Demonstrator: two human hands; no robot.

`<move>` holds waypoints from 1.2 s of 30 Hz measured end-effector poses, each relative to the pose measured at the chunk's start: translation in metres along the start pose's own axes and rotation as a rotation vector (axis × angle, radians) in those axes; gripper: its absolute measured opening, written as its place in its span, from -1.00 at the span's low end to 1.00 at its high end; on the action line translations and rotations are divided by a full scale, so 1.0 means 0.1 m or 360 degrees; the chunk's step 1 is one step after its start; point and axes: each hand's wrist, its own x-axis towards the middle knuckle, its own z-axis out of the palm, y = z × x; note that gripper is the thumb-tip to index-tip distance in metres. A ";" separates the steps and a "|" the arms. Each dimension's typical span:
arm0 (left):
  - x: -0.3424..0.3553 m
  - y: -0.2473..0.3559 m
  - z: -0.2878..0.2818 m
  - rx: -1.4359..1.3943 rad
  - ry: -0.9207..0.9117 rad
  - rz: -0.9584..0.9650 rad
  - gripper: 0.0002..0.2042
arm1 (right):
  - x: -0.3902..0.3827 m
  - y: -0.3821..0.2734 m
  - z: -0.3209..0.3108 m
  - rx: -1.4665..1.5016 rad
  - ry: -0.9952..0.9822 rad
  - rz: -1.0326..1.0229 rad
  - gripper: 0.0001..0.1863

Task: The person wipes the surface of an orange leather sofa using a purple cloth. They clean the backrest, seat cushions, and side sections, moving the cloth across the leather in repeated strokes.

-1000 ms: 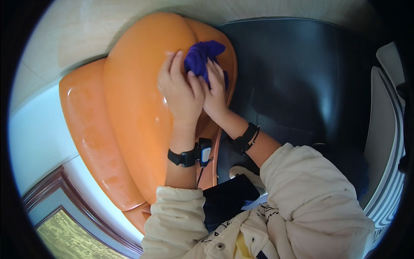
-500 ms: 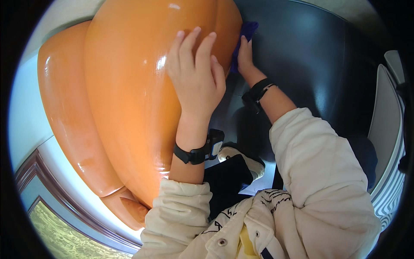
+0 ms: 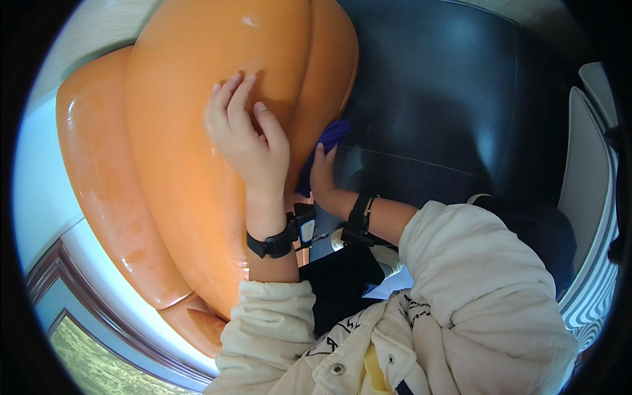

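From your head view, the glossy, rounded orange chair shell (image 3: pixel 197 164) fills the left. Your left hand (image 3: pixel 247 141) lies flat and spread on it — your right hand (image 3: pixel 321 176) presses a crumpled purple cloth (image 3: pixel 329 135) against the shell's right edge.

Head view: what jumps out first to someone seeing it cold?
The big glossy orange shape fills the left and centre, bulging like a smooth rounded shell. The left hand lies flat on its front, fingers spread upward. To its right, the right hand presses a blue cloth into the gap between the orange shape and a dark floor.
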 end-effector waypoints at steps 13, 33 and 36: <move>-0.05 0.09 -0.08 0.0078 -0.0064 0.0128 -0.72 | 0.41 -0.75 0.03 -0.0573 -0.0153 -0.1192 -0.43; -0.14 -0.04 -0.18 -0.0348 0.0022 0.0068 -0.65 | 0.64 -1.11 0.20 -0.0460 -0.0007 -0.1392 -0.42; -0.11 -0.03 -0.20 -0.0328 -0.0018 0.0133 -0.64 | 1.16 -1.58 0.15 -0.0103 -0.0195 -0.0998 -0.45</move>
